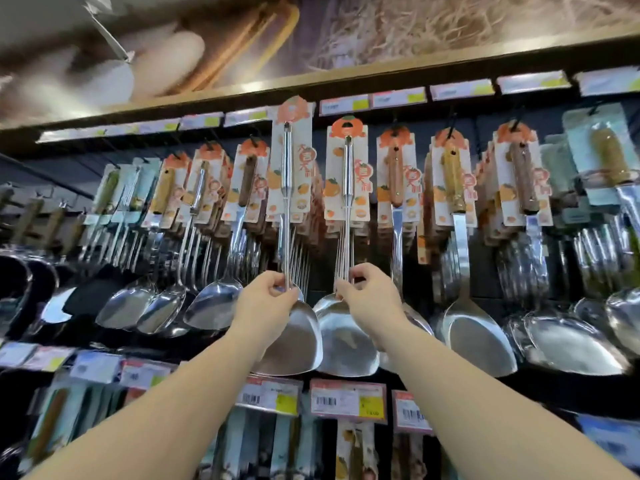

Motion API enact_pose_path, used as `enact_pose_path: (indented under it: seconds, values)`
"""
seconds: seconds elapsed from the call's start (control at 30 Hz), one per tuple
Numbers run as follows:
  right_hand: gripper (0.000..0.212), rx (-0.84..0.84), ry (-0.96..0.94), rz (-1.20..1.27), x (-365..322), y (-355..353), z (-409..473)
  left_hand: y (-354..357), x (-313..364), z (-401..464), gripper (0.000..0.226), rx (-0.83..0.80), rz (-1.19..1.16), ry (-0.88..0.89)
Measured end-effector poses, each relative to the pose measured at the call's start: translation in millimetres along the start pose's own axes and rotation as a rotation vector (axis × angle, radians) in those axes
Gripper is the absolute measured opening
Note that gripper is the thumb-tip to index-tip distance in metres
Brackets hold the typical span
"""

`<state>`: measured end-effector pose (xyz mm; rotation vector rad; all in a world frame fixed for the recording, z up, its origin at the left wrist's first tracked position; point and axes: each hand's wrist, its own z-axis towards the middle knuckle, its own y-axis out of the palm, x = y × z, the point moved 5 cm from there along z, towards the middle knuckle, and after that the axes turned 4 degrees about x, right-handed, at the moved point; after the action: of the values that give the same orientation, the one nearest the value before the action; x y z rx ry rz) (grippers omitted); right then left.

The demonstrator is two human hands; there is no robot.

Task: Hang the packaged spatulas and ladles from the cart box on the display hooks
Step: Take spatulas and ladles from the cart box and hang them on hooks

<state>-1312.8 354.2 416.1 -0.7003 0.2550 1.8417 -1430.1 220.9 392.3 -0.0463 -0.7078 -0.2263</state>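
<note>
Spatula (288,216) in L hand (268,306) grip

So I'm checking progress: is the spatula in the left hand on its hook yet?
Cannot tell. The left hand pinches the spatula upright, its card top above its neighbours; the hook is hidden.

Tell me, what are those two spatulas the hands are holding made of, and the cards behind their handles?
The left hand's spatula and the right hand's spatula look like polished steel: bright, mirror-like blades and shafts. Their backing cards look like printed cardboard, matte white with orange artwork, though blur leaves this uncertain.
</note>
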Motion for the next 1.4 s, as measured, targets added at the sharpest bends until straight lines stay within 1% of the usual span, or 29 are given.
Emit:
enact_pose_path:
  seconds: [0.13,0.23,0.37,0.57,0.7,0.8,1.03,1.2,1.37,1.4]
  values:
    - [0.013,0.035,-0.013,-0.038,-1,10,16,-1,-12,15,0.004,-0.020,-0.024,0.031]
    - [0.013,0.070,-0.014,-0.047,-1,13,30,-2,-15,21,0.009,-0.027,-0.051,0.063]
    - [0.014,0.103,-0.003,-0.046,-5,11,44,-1,-19,25,0.005,-0.049,-0.093,0.063]
    - [0.009,0.080,-0.009,-0.067,-10,14,48,-2,-28,27,0.003,-0.083,-0.121,0.062]
    - [0.010,0.045,-0.005,-0.074,-8,20,46,-5,-33,27,0.001,-0.074,-0.121,0.053]
    - [0.012,0.053,-0.017,-0.109,-8,21,47,-7,-36,25,0.003,-0.079,-0.123,0.045]
    - [0.013,0.079,-0.025,-0.085,1,22,45,-10,-44,25,0.006,-0.068,-0.100,0.043]
    - [0.013,0.079,0.019,-0.049,7,21,47,-10,-45,23,0.005,-0.063,-0.102,0.044]
    - [0.021,0.021,0.060,-0.045,14,23,50,-7,-46,23,0.008,-0.068,-0.085,0.053]
    - [0.024,0.031,0.054,-0.064,15,22,50,-5,-46,23,0.008,-0.076,-0.083,0.054]
